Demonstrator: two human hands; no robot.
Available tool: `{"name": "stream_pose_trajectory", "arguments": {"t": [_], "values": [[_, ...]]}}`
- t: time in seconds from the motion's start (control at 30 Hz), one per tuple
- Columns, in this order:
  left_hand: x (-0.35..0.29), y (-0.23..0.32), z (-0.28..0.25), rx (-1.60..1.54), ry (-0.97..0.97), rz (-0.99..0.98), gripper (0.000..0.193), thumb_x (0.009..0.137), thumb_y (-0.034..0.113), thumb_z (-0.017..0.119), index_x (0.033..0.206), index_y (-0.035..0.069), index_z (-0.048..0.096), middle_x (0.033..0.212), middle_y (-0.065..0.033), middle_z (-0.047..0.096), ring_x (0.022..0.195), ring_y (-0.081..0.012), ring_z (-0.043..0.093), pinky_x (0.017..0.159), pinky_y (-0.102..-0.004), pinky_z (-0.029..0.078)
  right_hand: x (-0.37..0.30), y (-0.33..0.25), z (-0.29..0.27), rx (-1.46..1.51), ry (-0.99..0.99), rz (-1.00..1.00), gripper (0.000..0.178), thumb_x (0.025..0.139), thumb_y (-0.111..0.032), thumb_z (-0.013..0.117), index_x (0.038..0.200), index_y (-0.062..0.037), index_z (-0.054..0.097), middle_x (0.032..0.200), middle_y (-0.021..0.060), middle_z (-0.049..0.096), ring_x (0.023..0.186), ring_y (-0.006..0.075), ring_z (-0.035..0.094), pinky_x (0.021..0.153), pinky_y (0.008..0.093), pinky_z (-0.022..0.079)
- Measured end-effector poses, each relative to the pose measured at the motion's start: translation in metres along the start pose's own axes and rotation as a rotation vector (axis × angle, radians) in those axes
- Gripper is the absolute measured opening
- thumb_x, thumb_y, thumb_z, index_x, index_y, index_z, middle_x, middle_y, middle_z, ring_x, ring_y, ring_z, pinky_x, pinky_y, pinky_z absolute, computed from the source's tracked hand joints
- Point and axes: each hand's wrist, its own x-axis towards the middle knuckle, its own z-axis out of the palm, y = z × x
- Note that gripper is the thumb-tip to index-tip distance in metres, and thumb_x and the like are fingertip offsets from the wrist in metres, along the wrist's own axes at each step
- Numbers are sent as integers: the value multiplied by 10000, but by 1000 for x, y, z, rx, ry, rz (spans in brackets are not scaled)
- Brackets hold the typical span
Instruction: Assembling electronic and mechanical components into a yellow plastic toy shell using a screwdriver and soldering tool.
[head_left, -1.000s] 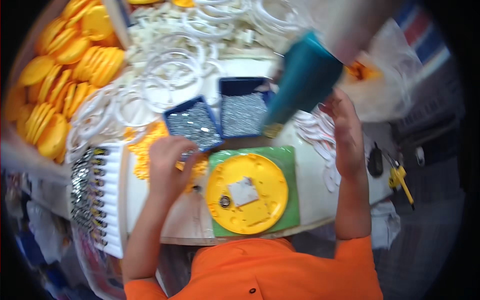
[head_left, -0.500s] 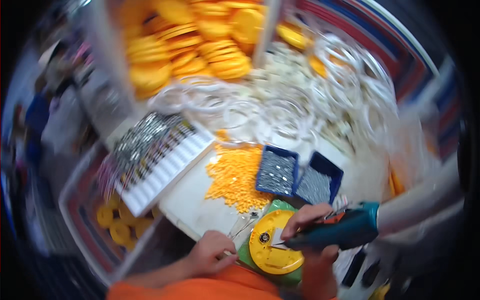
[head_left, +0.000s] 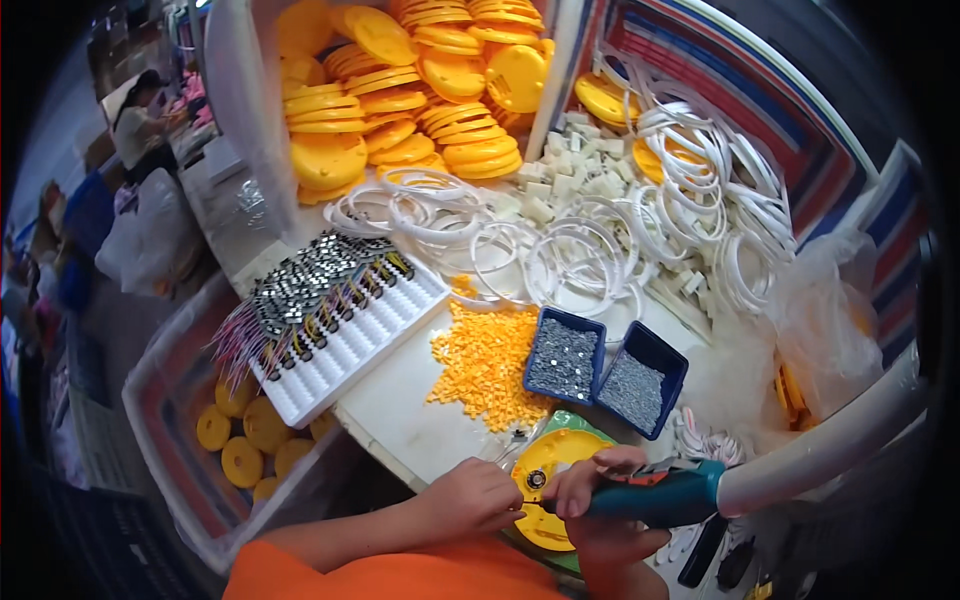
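A yellow round plastic housing [head_left: 553, 533] lies on a green pad [head_left: 568, 421] at the table's near edge, with a small dark round part [head_left: 536, 479] in its middle. My right hand [head_left: 612, 520] is closed around a teal electric screwdriver [head_left: 655, 496], held nearly level with its thin bit pointing left over the housing. My left hand [head_left: 474, 494] is at the housing's left edge, fingertips pinched together by the bit's tip. Whatever is between those fingertips is too small to make out. My right hand covers part of the housing.
Blue trays of screws [head_left: 565, 352] stand beyond the pad, beside loose small orange pieces [head_left: 488, 365]. A white foam tray [head_left: 355, 345] carries wired metal parts. White rings [head_left: 585, 250] and yellow discs [head_left: 400, 90] lie behind. A bin of yellow parts [head_left: 160, 400] is lower left.
My left hand has moved right, to the screwdriver's tip. The screwdriver has shifted slightly left and down. A white square piece seen on the housing before is no longer visible beside my right hand.
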Motion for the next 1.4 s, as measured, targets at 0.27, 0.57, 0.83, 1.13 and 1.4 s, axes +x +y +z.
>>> {"name": "stream_pose_trajectory", "arguments": {"t": [0.27, 0.57, 0.83, 1.13, 1.4], "values": [[28, -2, 3, 19, -100, 103, 128, 851, 140, 747, 942, 108, 662, 902, -43, 692, 860, -238, 668, 753, -373, 494, -18, -11, -10, -22, 151, -83, 853, 867, -827, 441, 1204, -48, 525, 735, 89, 574, 694, 228, 595, 698, 407, 497], [60, 10, 3, -89, -154, 62, 149, 792, 72, 757, 924, 101, 693, 824, -77, 694, 787, -294, 665, 710, -398, 502, -22, -26, -21, 357, 154, 57, 466, 986, -351, 556, 1286, 6, 573, 906, 175, 640, 890, 272, 615, 860, 385, 467], [63, 8, 0, -49, -196, 4, 125, 805, 102, 763, 904, 101, 688, 832, -77, 689, 806, -291, 659, 729, -414, 491, -17, -17, -22, 236, 170, 26, 512, 994, -414, 513, 1282, 6, 565, 908, 150, 645, 866, 258, 618, 807, 389, 480], [51, -14, 10, -158, -196, 83, 147, 866, 210, 732, 920, 95, 658, 875, -91, 656, 875, -309, 634, 769, -437, 492, -6, -8, -17, -56, 141, -164, 758, 915, -738, 427, 1158, -32, 555, 663, 117, 574, 595, 254, 579, 627, 409, 479], [42, -15, 9, -233, -138, 1, 167, 893, 209, 705, 969, 75, 642, 878, -120, 636, 873, -326, 613, 771, -443, 481, 13, -2, -28, 116, -194, -171, 703, 914, -728, 489, 1336, -183, 630, 1176, 149, 653, 801, 272, 609, 734, 433, 468]]}}
